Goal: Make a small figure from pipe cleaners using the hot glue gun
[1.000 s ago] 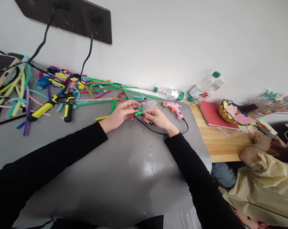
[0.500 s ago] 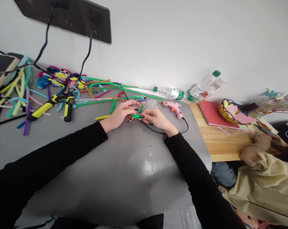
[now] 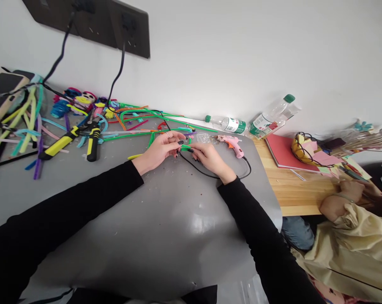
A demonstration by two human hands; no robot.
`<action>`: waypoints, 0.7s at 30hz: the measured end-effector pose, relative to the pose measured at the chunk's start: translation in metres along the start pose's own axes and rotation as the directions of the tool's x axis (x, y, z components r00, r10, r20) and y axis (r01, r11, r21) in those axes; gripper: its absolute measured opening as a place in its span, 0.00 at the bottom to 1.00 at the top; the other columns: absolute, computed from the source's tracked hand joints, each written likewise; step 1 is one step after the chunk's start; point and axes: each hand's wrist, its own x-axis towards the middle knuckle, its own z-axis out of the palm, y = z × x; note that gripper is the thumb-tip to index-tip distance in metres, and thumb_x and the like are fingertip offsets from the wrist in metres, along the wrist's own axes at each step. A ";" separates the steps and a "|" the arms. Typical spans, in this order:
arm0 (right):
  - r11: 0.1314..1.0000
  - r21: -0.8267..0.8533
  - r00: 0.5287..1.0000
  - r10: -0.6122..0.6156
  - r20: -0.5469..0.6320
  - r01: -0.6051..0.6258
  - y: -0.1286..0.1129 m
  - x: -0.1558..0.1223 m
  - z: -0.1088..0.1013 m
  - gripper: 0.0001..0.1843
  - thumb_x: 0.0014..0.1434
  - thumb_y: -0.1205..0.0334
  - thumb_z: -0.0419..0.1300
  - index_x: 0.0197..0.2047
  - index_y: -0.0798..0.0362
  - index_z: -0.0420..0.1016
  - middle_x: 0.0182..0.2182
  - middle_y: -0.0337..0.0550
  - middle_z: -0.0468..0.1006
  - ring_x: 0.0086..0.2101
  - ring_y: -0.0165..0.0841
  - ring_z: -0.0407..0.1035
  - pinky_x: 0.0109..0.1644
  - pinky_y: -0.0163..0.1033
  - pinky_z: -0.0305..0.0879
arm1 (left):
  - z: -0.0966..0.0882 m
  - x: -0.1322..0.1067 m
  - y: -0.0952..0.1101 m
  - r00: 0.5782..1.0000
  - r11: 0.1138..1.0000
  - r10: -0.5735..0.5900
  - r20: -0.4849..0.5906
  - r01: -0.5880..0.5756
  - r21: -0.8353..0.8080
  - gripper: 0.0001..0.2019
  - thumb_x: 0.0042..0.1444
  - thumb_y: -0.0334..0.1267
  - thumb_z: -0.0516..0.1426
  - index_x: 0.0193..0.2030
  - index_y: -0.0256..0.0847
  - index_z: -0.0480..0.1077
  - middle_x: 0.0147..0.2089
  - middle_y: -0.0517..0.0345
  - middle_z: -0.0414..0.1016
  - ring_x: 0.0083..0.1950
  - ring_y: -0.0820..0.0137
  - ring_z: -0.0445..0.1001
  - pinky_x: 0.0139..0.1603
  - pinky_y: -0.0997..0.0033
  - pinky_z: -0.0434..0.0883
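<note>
Black sleeves (image 3: 77,213): two, stretched over the grey counter (image 3: 165,236).
Left hand (image 3: 159,151): one end of a green pipe cleaner (image 3: 186,148) is pinched in the fingers.
Right hand (image 3: 210,158): the other end is pinched likewise.
Green pipe cleaner: one piece, held above the counter between both hands; judged light, fuzzy and easily bent, best gripped near its ends.
Pink glue gun (image 3: 231,142): one, laid beyond the right hand.
Pliers (image 3: 93,143): one pair, handles spread, laid among uncounted loose pipe cleaners (image 3: 37,150).
Green-capped bottles (image 3: 233,125): two, by the wall, one lying down.
</note>
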 end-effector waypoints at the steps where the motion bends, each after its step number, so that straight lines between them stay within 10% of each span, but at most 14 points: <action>1: 1.000 -0.013 1.000 -0.012 0.005 0.012 -0.001 0.000 -0.001 0.16 0.73 0.61 0.49 0.48 0.55 0.78 0.26 0.37 0.72 0.27 0.29 0.63 0.38 0.35 0.61 | 0.000 0.000 0.000 1.000 1.000 -0.004 -0.006 0.004 -0.012 0.16 0.45 0.36 0.70 0.42 0.39 0.77 0.32 0.61 0.71 0.31 0.74 0.70 0.29 0.75 0.68; 21: 0.994 -0.101 0.998 -0.044 0.044 0.049 -0.006 -0.002 0.007 0.14 0.73 0.62 0.46 0.32 0.49 0.58 0.26 0.37 0.68 0.27 0.30 0.61 0.37 0.36 0.56 | 0.000 0.001 0.002 0.998 0.990 -0.043 -0.047 0.036 -0.136 0.15 0.42 0.31 0.70 0.38 0.38 0.78 0.32 0.61 0.70 0.29 0.76 0.71 0.24 0.79 0.64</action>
